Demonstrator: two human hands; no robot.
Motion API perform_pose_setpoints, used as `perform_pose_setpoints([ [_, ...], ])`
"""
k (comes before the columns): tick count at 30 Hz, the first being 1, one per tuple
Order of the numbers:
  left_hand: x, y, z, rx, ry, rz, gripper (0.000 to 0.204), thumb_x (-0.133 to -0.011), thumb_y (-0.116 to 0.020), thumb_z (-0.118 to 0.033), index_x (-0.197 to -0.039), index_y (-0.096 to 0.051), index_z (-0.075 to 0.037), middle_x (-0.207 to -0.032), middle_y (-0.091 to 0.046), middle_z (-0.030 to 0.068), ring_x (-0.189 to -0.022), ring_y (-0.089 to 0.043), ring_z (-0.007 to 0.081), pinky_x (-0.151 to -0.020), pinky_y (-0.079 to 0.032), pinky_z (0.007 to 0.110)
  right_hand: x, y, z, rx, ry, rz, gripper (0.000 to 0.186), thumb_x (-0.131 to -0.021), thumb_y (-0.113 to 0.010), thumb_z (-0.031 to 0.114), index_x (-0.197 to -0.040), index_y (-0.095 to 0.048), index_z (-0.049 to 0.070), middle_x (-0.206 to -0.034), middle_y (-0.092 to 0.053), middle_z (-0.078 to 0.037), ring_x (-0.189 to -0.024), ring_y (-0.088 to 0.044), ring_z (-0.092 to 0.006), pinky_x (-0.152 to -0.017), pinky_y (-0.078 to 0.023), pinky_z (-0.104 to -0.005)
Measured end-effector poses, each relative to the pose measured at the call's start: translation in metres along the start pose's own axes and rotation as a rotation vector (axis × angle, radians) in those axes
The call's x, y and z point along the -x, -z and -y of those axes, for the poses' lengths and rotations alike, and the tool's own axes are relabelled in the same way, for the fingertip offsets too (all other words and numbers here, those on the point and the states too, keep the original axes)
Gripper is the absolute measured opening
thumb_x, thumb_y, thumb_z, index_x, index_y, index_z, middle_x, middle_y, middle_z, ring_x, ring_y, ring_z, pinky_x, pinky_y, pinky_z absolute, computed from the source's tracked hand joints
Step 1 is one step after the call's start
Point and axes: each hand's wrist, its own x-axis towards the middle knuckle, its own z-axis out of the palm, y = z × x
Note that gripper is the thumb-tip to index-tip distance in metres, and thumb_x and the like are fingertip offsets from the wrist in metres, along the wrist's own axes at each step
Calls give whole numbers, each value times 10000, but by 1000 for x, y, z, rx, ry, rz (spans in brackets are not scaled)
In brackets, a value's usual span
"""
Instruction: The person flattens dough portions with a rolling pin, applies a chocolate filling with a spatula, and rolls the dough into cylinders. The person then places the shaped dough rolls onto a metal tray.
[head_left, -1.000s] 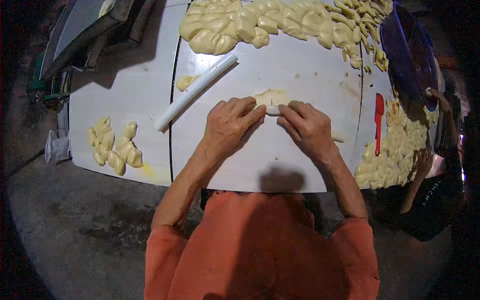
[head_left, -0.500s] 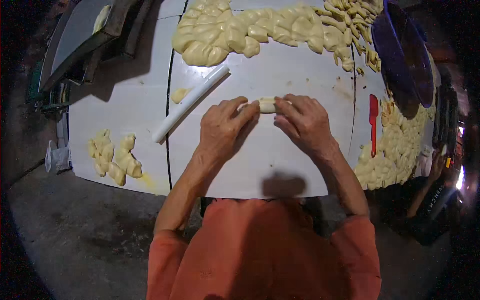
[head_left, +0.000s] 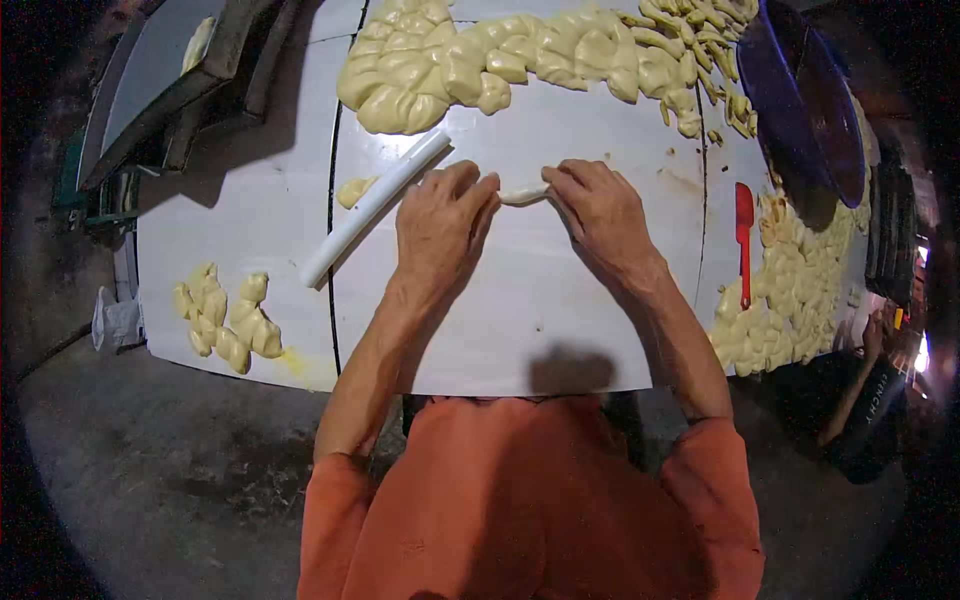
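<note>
A short pale roll of dough (head_left: 523, 193) stretches between my hands above the middle of the white table (head_left: 500, 330). My left hand (head_left: 445, 215) pinches its left end, and my right hand (head_left: 600, 205) pinches the right end between thumb and fingers. Both fingertips partly cover the tips of the roll. Just left of my left hand, a white rolling pin (head_left: 378, 208) lies slantwise, with a small flat piece of dough (head_left: 354, 190) beside it.
Glossy dough pieces (head_left: 560, 50) are heaped along the far side. More lie at the near left (head_left: 225, 320) and the right (head_left: 785, 300), by a red spatula (head_left: 744, 240). A dark blue basin (head_left: 800, 100) stands far right; trays (head_left: 165, 80) stack far left. Another person (head_left: 868, 410) is at right.
My hands have moved slightly away from me and a little apart. The dough roll between them looks longer and thinner, with narrower ends.
</note>
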Motion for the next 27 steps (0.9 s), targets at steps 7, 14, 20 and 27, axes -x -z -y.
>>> perform_pose_setpoints([
  [7, -1, 3, -1, 66, -35, 4, 241, -865, -795, -209, -1075, -755, -97, -982, -686, 76, -895, -662, 279, -763, -543, 425, -3, 0, 6, -56, 42, -27, 314, -903, -718, 191, -1181, -682, 51, -1069, -684, -111, -997, -651, -302, -848, -527, -437],
  [14, -21, 11, -19, 207, 60, 136, 137, -909, -729, -143, -998, -749, -40, -926, -706, 130, -831, -697, 327, -748, -552, 434, -18, 54, -10, -508, -277, 355, 300, -908, -592, 230, -981, -700, -41, -870, -680, -188, -874, -662, -372, -829, -525, -456],
  [20, -32, -10, -77, 377, -101, 197, 150, -913, -701, -162, -1007, -754, -58, -946, -715, 124, -872, -702, 330, -773, -567, 428, 45, 101, -53, -514, -399, 303, 353, -892, -691, 260, -1089, -728, -31, -915, -717, -143, -810, -667, -227, -749, -531, -377],
  [27, -13, -59, -114, 342, -221, 316, 183, -874, -762, -191, -1011, -733, -74, -963, -691, 115, -891, -678, 331, -776, -557, 454, 127, 94, -59, -317, -394, 290, 323, -952, -686, 190, -1216, -701, 5, -1029, -683, -140, -934, -664, -288, -840, -535, -393],
])
